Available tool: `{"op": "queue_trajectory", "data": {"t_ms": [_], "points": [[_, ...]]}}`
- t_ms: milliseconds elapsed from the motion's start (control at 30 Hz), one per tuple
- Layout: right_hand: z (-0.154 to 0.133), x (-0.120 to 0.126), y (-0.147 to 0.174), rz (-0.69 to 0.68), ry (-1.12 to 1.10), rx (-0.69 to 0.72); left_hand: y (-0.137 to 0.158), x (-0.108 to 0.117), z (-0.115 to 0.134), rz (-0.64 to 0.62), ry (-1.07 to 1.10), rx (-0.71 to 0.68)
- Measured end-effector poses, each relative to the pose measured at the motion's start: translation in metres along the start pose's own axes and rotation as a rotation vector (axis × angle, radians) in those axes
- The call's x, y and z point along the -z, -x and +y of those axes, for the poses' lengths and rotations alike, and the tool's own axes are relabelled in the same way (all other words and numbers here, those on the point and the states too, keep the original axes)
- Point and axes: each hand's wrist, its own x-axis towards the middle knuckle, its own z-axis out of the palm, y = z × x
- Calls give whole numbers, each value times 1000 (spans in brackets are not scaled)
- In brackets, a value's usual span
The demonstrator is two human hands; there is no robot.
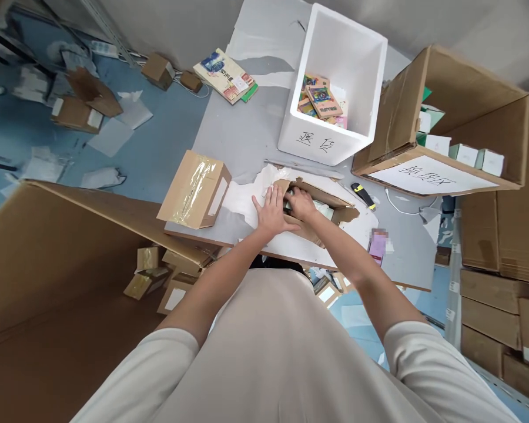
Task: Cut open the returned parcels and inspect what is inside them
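An opened cardboard box (307,229) with torn flaps lies near the table's front edge, on torn white paper. My left hand (272,212) rests on its left end, fingers spread and holding nothing. Inside the opening is my right hand (301,204); its fingertips are partly hidden by the box, so any grip on the contents does not show. Something pale, perhaps wrapping (324,209), lies in the box to the right of that hand. A black and yellow utility knife (363,196) lies to the right. On the left stands a closed, taped carton (190,187).
Behind stands a white foam box (335,145) holding colourful booklets (321,101). Right of it, a large open carton (392,126) contains small boxes. Books (226,76) lie at the back left, a purple item (378,245) at the right. A huge open carton (70,264) is left, below the tabletop.
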Motion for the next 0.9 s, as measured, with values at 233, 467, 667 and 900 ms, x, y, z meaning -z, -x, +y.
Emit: {"op": "queue_trajectory", "data": {"t_ms": [233,467,667,900], "points": [[44,65,61,422,-240,97,-7,-1,12,48,70,119],[82,130,171,921,-146,-85,-49,16,19,103,96,200],[77,63,222,707,-172,-136,-65,40,29,117,68,264],[53,-62,174,573,-457,-10,4,25,34,314,40,10]]}}
